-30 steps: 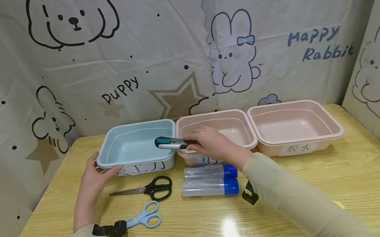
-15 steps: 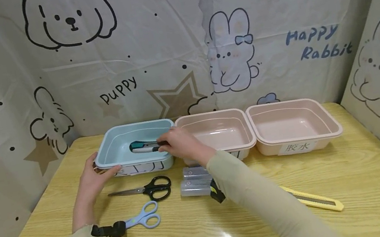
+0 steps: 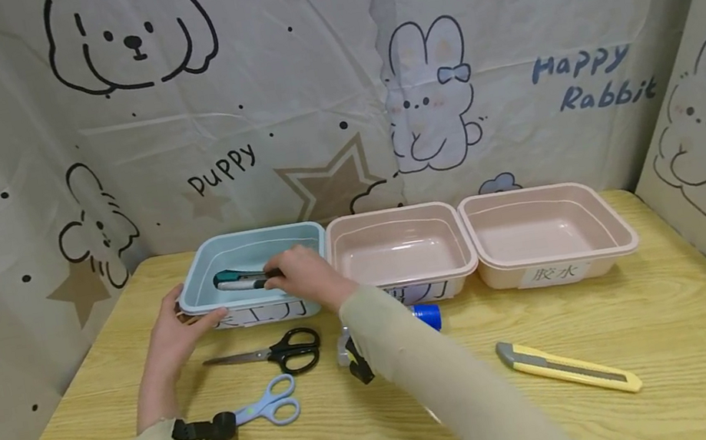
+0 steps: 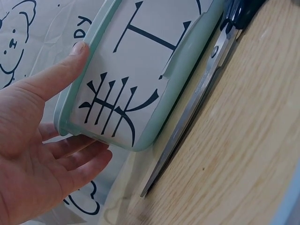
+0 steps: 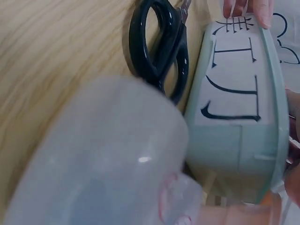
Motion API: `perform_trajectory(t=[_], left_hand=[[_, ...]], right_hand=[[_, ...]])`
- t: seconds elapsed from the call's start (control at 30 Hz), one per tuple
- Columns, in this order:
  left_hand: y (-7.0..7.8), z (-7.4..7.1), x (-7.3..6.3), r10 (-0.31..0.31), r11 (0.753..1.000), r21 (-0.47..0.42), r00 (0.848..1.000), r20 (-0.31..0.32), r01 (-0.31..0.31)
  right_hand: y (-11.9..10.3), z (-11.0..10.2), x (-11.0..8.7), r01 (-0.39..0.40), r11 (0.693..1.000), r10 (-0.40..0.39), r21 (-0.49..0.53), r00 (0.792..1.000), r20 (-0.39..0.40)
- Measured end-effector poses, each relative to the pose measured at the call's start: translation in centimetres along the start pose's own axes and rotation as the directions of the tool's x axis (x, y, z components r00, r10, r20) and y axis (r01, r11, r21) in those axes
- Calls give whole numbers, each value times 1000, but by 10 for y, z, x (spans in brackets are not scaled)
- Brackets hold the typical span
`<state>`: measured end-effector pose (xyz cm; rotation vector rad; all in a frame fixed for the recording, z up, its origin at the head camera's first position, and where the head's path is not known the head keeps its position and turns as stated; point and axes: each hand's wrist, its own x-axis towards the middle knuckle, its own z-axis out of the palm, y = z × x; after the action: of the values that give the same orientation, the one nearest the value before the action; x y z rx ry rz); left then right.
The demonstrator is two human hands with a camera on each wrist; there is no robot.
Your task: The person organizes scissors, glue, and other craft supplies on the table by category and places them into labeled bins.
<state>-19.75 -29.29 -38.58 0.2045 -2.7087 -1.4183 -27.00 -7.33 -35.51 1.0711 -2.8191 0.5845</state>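
Note:
My right hand pinches a dark green and silver utility knife by one end. The knife lies level within the rim outline of the light blue bin, at the left of the row. My left hand holds that bin's front left corner. In the left wrist view the thumb rests on the rim, and the other fingers bend round the side below it. A paper label with black characters covers the bin's front. Just the edge of my right hand shows in the right wrist view.
Two pink bins, a middle one and a right one, adjoin the blue bin. In front lie black scissors, light blue scissors and clear blue-capped tubes, partly behind my right sleeve. A yellow utility knife lies at the right.
My right hand has carried the green utility knife leftward, from the middle bin's left edge to over the blue bin, and lower. The sleeve has uncovered the yellow knife. My left hand stays put.

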Motion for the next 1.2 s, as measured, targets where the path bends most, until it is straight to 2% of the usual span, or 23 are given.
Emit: perform_trajectory(t=[0.33, 0.5, 0.67, 0.87, 1.2], left_hand=[[-2, 1, 0, -3, 1000, -23, 1000, -12, 3], [-2, 2, 1, -8, 1000, -14, 999, -31, 8], [-2, 2, 1, 1, 1000, -12, 1000, -29, -2], [-2, 1, 0, 10, 1000, 0, 1000, -22, -10], [-4, 0, 2, 3, 1000, 7, 1000, -14, -3]], right_hand=[[-4, 8, 6, -58, 997, 61, -60, 997, 44], [-4, 9, 7, -131, 991, 132, -25, 989, 60], [-4, 9, 7, -167, 986, 166, 1, 983, 74], [-3, 3, 2, -141, 988, 136, 57, 988, 75], [16, -22, -36, -66, 977, 78, 202, 995, -54]])
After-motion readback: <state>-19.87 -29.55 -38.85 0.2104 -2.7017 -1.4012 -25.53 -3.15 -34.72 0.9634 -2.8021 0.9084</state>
